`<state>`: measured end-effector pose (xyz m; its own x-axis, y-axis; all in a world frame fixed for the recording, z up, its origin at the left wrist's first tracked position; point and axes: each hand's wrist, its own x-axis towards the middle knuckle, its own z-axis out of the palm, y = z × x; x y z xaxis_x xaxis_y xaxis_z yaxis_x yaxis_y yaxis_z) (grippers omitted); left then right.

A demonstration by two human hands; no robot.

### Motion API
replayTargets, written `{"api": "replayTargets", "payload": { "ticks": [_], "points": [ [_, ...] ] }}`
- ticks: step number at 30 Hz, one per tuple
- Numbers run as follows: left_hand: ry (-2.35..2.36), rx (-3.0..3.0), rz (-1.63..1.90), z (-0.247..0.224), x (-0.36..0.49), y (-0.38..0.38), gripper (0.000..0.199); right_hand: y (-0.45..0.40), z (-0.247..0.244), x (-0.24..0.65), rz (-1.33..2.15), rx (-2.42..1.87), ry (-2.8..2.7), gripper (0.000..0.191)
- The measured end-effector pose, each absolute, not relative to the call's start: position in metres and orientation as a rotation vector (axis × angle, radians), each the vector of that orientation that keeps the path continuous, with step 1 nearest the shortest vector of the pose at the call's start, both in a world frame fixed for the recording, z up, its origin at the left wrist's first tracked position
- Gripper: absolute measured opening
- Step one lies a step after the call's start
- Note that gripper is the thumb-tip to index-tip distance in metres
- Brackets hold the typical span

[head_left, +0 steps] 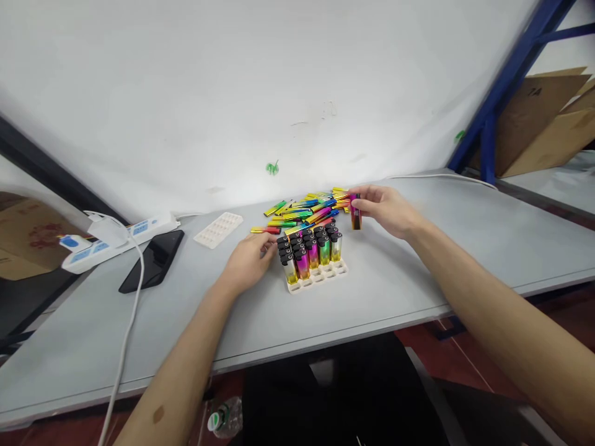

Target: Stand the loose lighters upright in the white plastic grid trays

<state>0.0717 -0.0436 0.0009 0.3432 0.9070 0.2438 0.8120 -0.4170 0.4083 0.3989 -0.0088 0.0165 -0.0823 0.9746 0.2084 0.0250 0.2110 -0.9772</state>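
A white slotted tray holds several rows of upright lighters with black tops and shiny silver, pink, green and gold bodies. My left hand lies at the tray's left side, thumb and forefinger apart, their tips against or very close to the leftmost lighters; its other fingers are hidden. Behind the tray's right end, my right hand pinches a shiny purple-and-gold lighter sleeve held upright, its face dark in the middle. Close by on the table lies a loose pile of metallic multicoloured lighter sleeves.
Left of the pile lies another white slotted tray. Farther left are a black phone and a white power strip, whose white cable runs over the table's front edge. A white wall rises behind.
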Motion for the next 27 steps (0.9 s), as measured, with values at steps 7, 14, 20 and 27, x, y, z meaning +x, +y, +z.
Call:
{"api": "replayTargets", "payload": {
  "ticks": [7,14,20,27],
  "points": [
    [1.561,2.392,0.633,0.003,0.073,-0.045,0.029,-0.02,0.026,0.381,1.468,-0.823,-0.97,0.013],
    [1.58,2.383,0.626,0.003,0.073,-0.045,0.03,-0.015,0.022,0.381,1.652,-0.872,-0.914,0.022],
    [1.567,2.393,0.637,0.003,0.073,-0.045,0.027,-0.023,0.024,0.378,1.66,-0.793,-0.99,0.023],
    [1.574,2.39,0.631,0.003,0.072,-0.045,0.028,-0.021,0.021,0.375,1.672,-0.906,-1.015,0.035]
  ]
}}
